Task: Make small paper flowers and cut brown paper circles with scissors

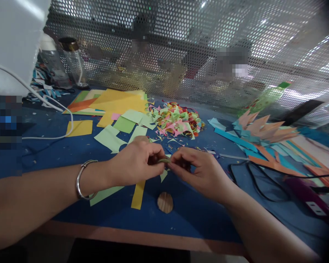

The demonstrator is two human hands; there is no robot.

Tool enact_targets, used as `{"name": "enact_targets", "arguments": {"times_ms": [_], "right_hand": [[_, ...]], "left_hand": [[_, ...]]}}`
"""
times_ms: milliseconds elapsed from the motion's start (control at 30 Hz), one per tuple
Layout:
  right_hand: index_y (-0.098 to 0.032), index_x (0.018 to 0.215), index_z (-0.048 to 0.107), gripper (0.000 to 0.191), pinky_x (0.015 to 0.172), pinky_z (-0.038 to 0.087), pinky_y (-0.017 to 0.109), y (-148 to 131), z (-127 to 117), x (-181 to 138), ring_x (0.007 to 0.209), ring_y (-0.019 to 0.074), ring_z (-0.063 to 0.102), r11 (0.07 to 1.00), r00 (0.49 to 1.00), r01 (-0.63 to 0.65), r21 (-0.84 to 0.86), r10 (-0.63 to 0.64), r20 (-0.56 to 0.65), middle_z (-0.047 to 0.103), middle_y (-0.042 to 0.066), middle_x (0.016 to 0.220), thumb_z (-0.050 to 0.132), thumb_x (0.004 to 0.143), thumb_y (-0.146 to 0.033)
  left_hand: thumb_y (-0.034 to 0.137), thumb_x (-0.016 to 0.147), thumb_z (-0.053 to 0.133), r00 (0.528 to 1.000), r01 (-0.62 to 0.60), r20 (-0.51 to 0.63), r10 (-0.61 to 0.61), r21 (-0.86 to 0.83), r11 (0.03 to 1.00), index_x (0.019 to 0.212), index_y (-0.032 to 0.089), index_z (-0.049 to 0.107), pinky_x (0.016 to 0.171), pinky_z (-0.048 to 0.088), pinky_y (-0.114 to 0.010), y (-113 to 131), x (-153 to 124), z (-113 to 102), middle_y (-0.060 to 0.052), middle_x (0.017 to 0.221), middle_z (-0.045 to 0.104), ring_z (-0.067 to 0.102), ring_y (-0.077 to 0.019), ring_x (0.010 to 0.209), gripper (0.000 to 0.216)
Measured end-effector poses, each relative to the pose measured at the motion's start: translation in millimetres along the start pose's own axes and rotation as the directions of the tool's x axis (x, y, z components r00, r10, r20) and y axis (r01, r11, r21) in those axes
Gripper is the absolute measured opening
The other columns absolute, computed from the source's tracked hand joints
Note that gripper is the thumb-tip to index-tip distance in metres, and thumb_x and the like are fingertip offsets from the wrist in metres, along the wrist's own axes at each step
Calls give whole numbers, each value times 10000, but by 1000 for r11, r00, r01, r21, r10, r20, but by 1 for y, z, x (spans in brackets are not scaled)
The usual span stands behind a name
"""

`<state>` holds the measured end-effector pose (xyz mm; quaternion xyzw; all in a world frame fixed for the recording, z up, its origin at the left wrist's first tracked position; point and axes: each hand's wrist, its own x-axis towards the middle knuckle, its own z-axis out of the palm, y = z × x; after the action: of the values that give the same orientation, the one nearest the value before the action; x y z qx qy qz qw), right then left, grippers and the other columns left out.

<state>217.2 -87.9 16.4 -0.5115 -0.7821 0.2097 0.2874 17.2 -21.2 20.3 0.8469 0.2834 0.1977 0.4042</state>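
Blue tabletop (71, 153) with a wooden front edge fills the head camera's view, and a perforated metal screen (181, 44) closes it off at the back; blurred figures sit behind the screen.

Both hands meet near the middle of the table, just above its surface. The left hand (137, 162), with a silver bangle (83, 180) on its wrist, is curled, its thumb and fingertips pinched on one end of a small olive-green paper strip (164, 160). The right hand (200, 171) pinches the other end with its thumb and forefinger, the remaining fingers folded under. The strip spans the narrow gap between the two hands.

Just below the hands a long yellow paper strip (138, 195) lies on the table, and beside it a round wooden disc (165, 202). Pale green paper pieces (109, 138) lie behind the left hand, with a stack of yellow and orange paper sheets (117, 102) farther back. A heap of curled multicoloured paper scraps (178, 120) sits behind the hands. To the right lie pointed peach and blue paper cut-outs (263, 131), and nearer, a looped black cable (252, 179). At far left a white cable (44, 106) crosses the table, and a clear bottle with a gold cap (71, 62) stands by the screen.
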Motion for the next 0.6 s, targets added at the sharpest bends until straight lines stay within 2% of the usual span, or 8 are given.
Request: {"name": "enact_targets", "arguments": {"times_ms": [100, 233, 400, 467, 600], "right_hand": [[-188, 781, 606, 170, 541, 407, 233, 1, 2, 0, 587, 106, 499, 1000, 1000, 6, 8, -6, 12, 544, -17, 685, 570, 934, -252], [-191, 791, 597, 150, 546, 415, 233, 0, 3, -1, 591, 105, 493, 999, 1000, 0, 33, 0, 12, 534, -16, 702, 567, 931, -237], [-193, 783, 595, 139, 545, 423, 234, -3, 2, -1, 593, 107, 499, 999, 1000, 26, 25, -25, -18, 550, -10, 707, 565, 917, -216], [-191, 775, 599, 156, 535, 418, 232, -3, 1, 0, 579, 102, 495, 999, 999, 34, 8, -34, -25, 558, -9, 698, 564, 923, -224], [-193, 777, 612, 192, 521, 415, 233, -2, 0, 0, 567, 100, 481, 999, 999, 38, -6, -38, -31, 565, -9, 687, 562, 944, -273]], "left_hand": [[212, 762, 612, 999, -46, -13, 49, 159, 986, 719, 164, 607, 499, 317, -219, 1, -2, 1, 40, 571, 543, 450, -80, 515, 65], [205, 768, 601, 996, -78, -36, 84, 144, 986, 725, 164, 598, 513, 322, -217, 1, -3, 3, 56, 560, 503, 424, -72, 505, 59], [195, 772, 618, 994, -78, -68, 85, 97, 992, 706, 165, 600, 509, 329, -206, 4, -3, 4, 53, 554, 522, 450, -75, 521, 74], [204, 786, 618, 998, -59, -35, 60, 31, 998, 717, 163, 608, 505, 355, -198, 4, -2, 2, 39, 567, 576, 501, -79, 523, 80], [233, 834, 601, 994, 32, 109, -6, -234, 972, 784, 155, 616, 552, 480, -206, -2, 2, -2, -31, 694, 715, 668, -120, 595, 94]]}}
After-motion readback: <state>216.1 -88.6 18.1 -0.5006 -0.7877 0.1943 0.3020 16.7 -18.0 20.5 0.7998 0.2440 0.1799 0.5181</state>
